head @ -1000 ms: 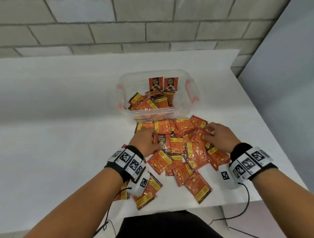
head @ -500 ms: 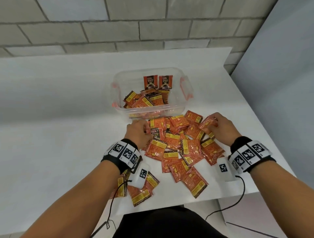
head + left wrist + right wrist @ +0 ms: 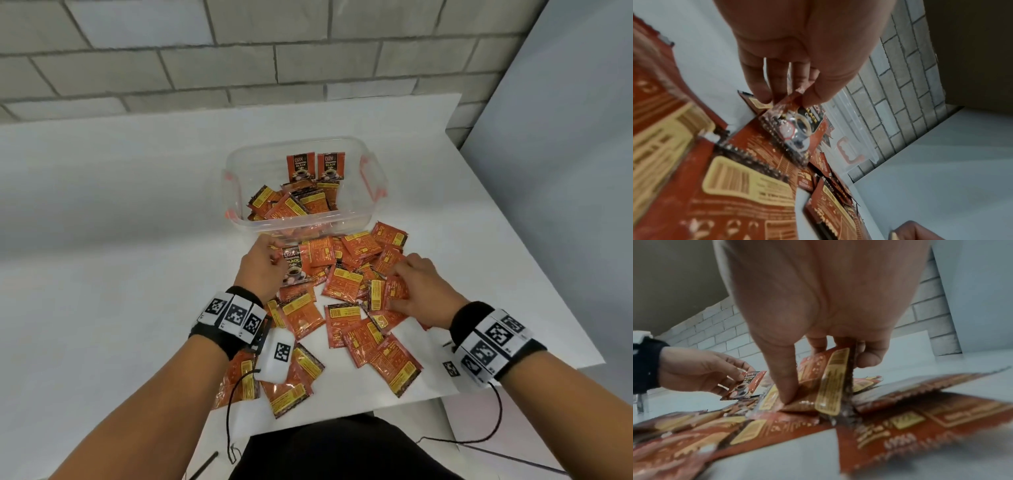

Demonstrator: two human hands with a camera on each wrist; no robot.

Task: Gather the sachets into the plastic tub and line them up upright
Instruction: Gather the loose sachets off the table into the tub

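1. The left hand (image 3: 262, 270) is pinching one face-up sachet (image 3: 294, 265) between thumb and fingertips, lifting it off the heap just in front of the plastic tub (image 3: 371, 212)
2. The right hand (image 3: 423, 291) is closing thumb and fingers round an orange sachet (image 3: 831, 381) standing on edge, its thumb pressing into the pile beneath
3. The tub is sitting on the white desk (image 3: 102, 240), mid-way back, holding two upright sachets (image 3: 315, 167) against its far wall and a loose jumble lying tilted in front of them
4. Most loose sachets (image 3: 356, 308) are lying scattered between the tub and the desk's near edge, so the task looks far from finished
5. Risk: the foil looks slick and the left pinch is catching only one corner, so the packet could be slipping out or swinging on the way to the tub
6. Risk: a few sachets (image 3: 284, 390) are lying close to the near edge under the left wrist; a dragging forearm or cable could be sweeping them off
7. Risk: dropping more packets onto the jumble could be toppling the upright pair and leaving no room for a tidy row
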